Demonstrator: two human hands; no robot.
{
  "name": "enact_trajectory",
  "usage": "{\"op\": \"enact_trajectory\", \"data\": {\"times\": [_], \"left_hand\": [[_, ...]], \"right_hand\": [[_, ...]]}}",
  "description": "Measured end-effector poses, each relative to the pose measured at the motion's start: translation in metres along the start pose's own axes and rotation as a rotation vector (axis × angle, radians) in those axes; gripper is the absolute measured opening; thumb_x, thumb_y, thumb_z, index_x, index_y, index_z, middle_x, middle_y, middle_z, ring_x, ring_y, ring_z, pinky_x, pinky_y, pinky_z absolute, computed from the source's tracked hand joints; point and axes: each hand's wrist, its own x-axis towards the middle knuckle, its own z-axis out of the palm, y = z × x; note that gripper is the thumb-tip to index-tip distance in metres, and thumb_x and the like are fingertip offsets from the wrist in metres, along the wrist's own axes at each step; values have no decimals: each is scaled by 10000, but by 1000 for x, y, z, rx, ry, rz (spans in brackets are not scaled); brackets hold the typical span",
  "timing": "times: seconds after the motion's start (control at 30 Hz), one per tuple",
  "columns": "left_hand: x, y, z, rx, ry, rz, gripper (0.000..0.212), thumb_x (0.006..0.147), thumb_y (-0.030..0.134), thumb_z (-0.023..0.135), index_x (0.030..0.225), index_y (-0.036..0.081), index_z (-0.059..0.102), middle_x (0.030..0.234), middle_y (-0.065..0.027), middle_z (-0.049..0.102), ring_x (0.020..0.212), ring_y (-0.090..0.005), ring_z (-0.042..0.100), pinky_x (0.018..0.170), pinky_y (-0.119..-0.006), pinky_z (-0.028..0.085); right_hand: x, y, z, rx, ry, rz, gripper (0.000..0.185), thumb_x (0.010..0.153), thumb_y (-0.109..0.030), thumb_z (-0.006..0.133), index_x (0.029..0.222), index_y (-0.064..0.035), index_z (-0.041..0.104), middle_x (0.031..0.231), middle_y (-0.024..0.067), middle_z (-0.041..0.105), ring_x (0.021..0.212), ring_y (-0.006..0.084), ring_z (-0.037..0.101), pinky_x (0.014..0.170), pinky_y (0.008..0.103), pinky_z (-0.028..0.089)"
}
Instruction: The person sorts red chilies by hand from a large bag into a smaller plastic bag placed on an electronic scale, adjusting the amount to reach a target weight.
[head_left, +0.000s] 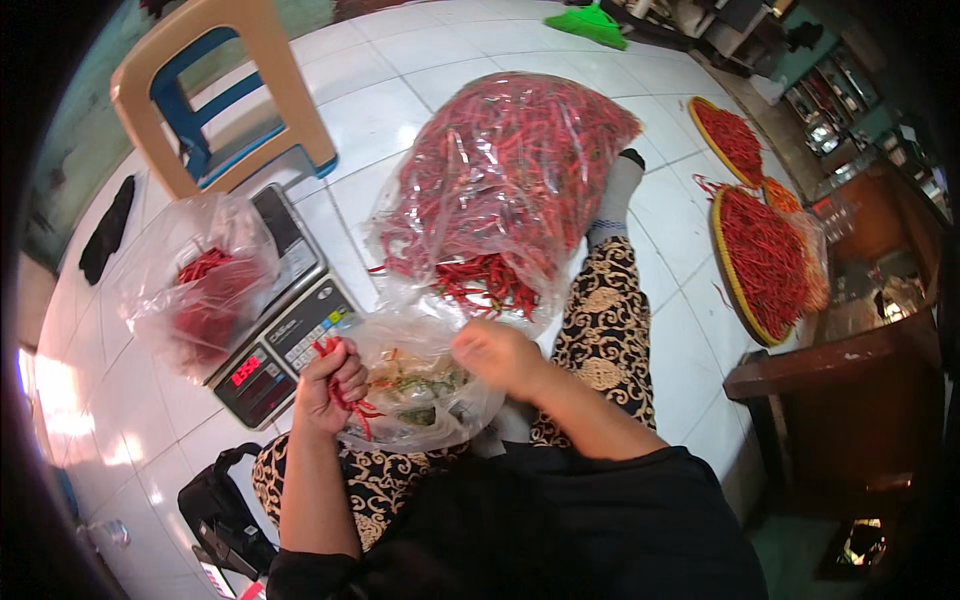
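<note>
Several long red chilies (364, 410) are gripped in my left hand (330, 382), their ends poking out above and below the fist. My right hand (499, 356) is blurred, and its fingers are turned away, so what it holds is unclear. Between both hands sits an open clear plastic bag (450, 435) with stems and green and brown scraps inside. Just beyond, a large clear bag of red chilies (517, 165) lies with its mouth toward me. To the left, a digital scale (300, 334) with a lit red display carries a smaller plastic bag of chilies (206, 315).
A tan and blue plastic stool (285, 97) stands behind the scale. On the right are round woven trays of chilies (765, 262) and a brown wooden piece of furniture (847, 405). A black bag (225, 510) lies at lower left, a green broom (589, 26) far off.
</note>
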Motion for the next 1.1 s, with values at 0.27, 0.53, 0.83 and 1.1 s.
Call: {"op": "enact_trajectory", "data": {"times": [0.27, 0.53, 0.83, 1.1], "left_hand": [[6, -3, -6, -47, 58, -39, 214, 896, 226, 451, 937, 28, 521, 648, -51, 469, 553, -176, 477, 494, -292, 468], [10, -5, -5, 21, 67, -62, 219, 878, 198, 481, 977, 7, 520, 728, -102, 522, 580, -216, 540, 516, -335, 520], [6, -6, 2, 103, 46, -114, 214, 873, 178, 492, 981, -5, 513, 741, -94, 546, 568, -194, 572, 505, -322, 529], [-2, -16, 24, 439, 23, -403, 246, 831, 234, 578, 964, 32, 528, 758, -61, 591, 522, -145, 558, 461, -284, 492]], "right_hand": [[4, 100, -5, -761, 80, 349, 157, 749, -144, 511, 806, -42, 616, 909, 136, 575, 839, 292, 571, 721, 392, 470], [-1, 128, 14, -938, 29, 410, 186, 739, -171, 531, 873, -56, 589, 924, 127, 549, 866, 295, 552, 732, 397, 458], [8, 44, -23, -241, 286, 193, 105, 791, -148, 540, 816, -50, 512, 730, 104, 551, 697, 290, 553, 628, 361, 438], [1, -40, 28, -546, -68, -336, 109, 731, -121, 588, 775, -61, 509, 674, 85, 527, 611, 266, 535, 533, 368, 404]]}}
